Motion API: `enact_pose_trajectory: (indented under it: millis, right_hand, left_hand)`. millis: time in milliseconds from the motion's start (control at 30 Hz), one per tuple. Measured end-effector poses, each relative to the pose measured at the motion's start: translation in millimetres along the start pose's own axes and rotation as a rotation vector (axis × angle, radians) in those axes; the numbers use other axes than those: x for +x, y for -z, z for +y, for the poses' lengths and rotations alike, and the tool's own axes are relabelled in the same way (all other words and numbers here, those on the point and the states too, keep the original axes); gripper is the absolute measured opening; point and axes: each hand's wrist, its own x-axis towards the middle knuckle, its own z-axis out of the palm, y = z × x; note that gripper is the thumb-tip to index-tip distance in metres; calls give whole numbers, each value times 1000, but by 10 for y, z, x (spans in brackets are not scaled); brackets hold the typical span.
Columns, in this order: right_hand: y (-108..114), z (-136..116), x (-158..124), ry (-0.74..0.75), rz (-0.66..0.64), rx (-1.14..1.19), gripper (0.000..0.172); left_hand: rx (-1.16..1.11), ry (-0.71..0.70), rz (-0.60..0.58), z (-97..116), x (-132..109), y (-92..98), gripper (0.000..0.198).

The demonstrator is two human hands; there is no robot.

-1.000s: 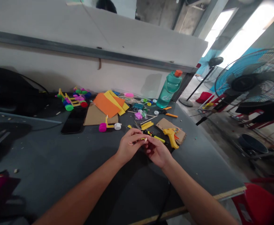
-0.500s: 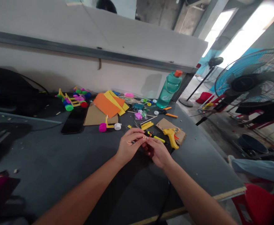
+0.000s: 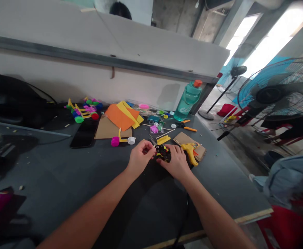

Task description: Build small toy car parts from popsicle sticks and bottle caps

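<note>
Two hands meet over a black-and-yellow tool

From the head view, both hands are near the middle of the frame, above a dark surface (image 3: 89, 186). The left hand (image 3: 139, 159) has its thumb and forefinger pinched together on a small pale piece (image 3: 154, 147), too small to make out in detail. The right hand (image 3: 176, 160) is half curled around a black-and-yellow tool (image 3: 162, 152) just right of the frame's centre, thumb below and fingers above; whether it grips firmly cannot be told.

Just above the tool is a yellow strip (image 3: 163, 139). To the right of the right hand, a yellow glue gun (image 3: 191, 155) rests partly on brown cardboard (image 3: 180, 137). Left of centre stands a small wheeled piece (image 3: 125, 139) with a magenta cap and a white cap, and farther left lies a black phone (image 3: 82, 137). Orange paper (image 3: 117, 117) overlaps a cardboard sheet (image 3: 103, 129) above the wheeled piece.

In the upper left quarter are colourful wheeled models (image 3: 82, 112). Right of centre, a teal bottle (image 3: 186, 103) with an orange cap stands near orange-handled pliers (image 3: 190, 129). A large fan (image 3: 269, 94) fills the upper right; below it, at the right edge, shows a person in light blue clothing (image 3: 291, 176).
</note>
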Motion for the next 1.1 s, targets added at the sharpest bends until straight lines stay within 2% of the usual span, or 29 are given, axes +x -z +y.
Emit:
enact_pose_trajectory:
  millis: [100, 267, 367, 500, 567, 767, 900, 1100]
  right_hand:
    - [-1, 23, -15, -22, -125, -171, 72]
    - [8, 31, 1, -84, -239, -253, 72]
    - [-12, 30, 1, -150, -228, -242, 67]
    - [-7, 8, -20, -144, -145, -117, 61]
    - [27, -17, -29, -124, -114, -15, 58]
    - [82, -72, -60, 45, -149, 199, 51]
    - [46, -61, -87, 121, -120, 201, 55]
    - [72, -83, -105, 158, -107, 107, 57]
  left_hand:
    - [-94, 45, 0, 10, 40, 37, 18]
    - [-245, 124, 17, 36, 112, 90, 21]
    - [-293, 134, 43, 26, 139, 120, 21]
    - [-285, 138, 57, 0, 159, 163, 21]
    - [-268, 132, 55, -14, 168, 185, 21]
    - [-206, 79, 59, -50, 214, 247, 20]
    - [-189, 77, 64, -53, 239, 293, 22]
    - [-159, 40, 7, -56, 248, 358, 24]
